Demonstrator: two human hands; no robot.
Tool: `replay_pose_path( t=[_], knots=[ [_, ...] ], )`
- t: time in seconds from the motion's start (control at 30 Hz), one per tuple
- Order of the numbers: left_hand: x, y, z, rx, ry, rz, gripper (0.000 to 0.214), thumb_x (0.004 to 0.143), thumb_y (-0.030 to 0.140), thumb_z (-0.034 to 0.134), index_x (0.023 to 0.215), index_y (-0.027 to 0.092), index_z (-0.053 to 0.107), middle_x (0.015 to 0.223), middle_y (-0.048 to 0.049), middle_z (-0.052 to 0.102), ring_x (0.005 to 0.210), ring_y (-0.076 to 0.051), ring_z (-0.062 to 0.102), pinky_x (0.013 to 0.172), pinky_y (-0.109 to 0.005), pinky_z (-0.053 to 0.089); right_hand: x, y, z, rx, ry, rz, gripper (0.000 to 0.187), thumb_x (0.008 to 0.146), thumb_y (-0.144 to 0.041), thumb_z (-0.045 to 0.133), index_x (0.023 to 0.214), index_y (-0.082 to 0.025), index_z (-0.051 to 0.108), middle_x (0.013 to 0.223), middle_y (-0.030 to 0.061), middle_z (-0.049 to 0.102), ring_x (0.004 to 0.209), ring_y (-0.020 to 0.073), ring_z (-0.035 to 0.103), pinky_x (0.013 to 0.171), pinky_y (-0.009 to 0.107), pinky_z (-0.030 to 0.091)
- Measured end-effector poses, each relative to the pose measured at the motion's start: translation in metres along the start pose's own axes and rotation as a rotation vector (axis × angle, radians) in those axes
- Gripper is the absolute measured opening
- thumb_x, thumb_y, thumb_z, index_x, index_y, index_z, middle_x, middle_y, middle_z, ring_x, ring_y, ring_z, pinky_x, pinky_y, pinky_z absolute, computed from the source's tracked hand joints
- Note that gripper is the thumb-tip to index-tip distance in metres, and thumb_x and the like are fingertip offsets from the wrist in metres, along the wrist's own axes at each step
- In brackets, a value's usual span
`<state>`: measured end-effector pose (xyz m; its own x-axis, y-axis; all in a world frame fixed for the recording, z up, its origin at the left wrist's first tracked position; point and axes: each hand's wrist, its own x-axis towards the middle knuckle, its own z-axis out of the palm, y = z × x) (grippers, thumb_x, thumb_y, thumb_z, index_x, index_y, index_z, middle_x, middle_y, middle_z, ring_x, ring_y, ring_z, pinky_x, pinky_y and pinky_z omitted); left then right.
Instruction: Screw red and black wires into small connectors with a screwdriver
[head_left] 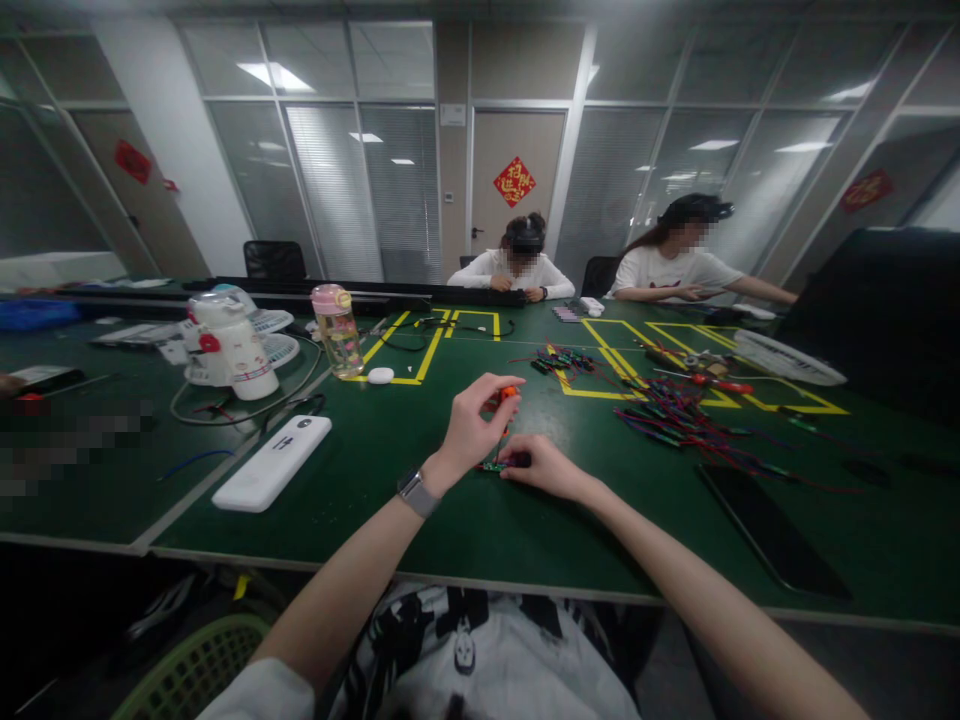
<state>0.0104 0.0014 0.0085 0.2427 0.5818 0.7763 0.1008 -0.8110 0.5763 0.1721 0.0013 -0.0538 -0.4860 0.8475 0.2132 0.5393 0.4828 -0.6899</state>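
Note:
My left hand (472,420) is raised over the green table (465,520), its fingers pinched round the orange handle of a small screwdriver (506,396) that points down. A watch sits on that wrist. My right hand (544,466) rests on the table, fingers closed on a small green circuit board (493,466) with a dark part on it. The screwdriver tip meets the board just left of my right fingertips.
A pile of wired small boards (675,415) lies to the right, with red-handled pliers (712,383) beyond. A dark phone (772,530) lies at right, a white power bank (271,462), a bottle (337,330) and a white fan (232,345) at left. Two people sit across the table.

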Motion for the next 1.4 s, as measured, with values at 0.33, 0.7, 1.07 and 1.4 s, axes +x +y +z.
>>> replay_pose_path(
  t=[0.33, 0.7, 1.07, 1.4],
  knots=[
    [-0.002, -0.004, 0.001, 0.136, 0.121, 0.059, 0.016, 0.087, 0.031, 0.060, 0.096, 0.020, 0.067, 0.085, -0.0017, 0.056, 0.074, -0.012, 0.056, 0.061, -0.020, 0.049, -0.001, -0.001, 0.002, -0.014, 0.046, -0.008, 0.013, 0.070, -0.014, 0.071, 0.083, -0.016, 0.073, 0.078, 0.0029, 0.067, 0.068, 0.0142, 0.057, 0.064, 0.026, 0.044],
    [0.003, -0.013, -0.006, -0.190, 0.057, -0.126, 0.023, 0.092, 0.030, 0.052, 0.105, 0.017, 0.065, 0.098, -0.0070, 0.064, 0.081, -0.015, 0.065, 0.072, -0.027, 0.056, -0.001, 0.001, 0.008, 0.004, 0.089, 0.009, 0.010, 0.071, -0.017, 0.072, 0.080, -0.015, 0.073, 0.076, 0.0028, 0.063, 0.068, 0.0138, 0.056, 0.065, 0.026, 0.044],
    [0.006, -0.015, -0.012, -0.072, 0.129, -0.102, 0.020, 0.091, 0.032, 0.053, 0.093, 0.019, 0.068, 0.091, -0.0044, 0.056, 0.078, -0.013, 0.059, 0.069, -0.025, 0.053, 0.000, 0.000, 0.008, 0.008, 0.083, 0.040, 0.011, 0.071, -0.019, 0.072, 0.081, -0.015, 0.074, 0.075, 0.0028, 0.062, 0.068, 0.0143, 0.055, 0.064, 0.026, 0.044],
    [0.006, -0.015, -0.010, -0.150, 0.135, -0.159, 0.018, 0.080, 0.034, 0.068, 0.086, 0.017, 0.068, 0.085, -0.0021, 0.057, 0.068, -0.011, 0.059, 0.057, -0.023, 0.054, -0.001, -0.003, 0.006, 0.020, 0.080, 0.036, 0.010, 0.071, -0.017, 0.072, 0.080, -0.015, 0.073, 0.077, 0.0026, 0.063, 0.069, 0.0141, 0.055, 0.066, 0.026, 0.044]
  ],
)
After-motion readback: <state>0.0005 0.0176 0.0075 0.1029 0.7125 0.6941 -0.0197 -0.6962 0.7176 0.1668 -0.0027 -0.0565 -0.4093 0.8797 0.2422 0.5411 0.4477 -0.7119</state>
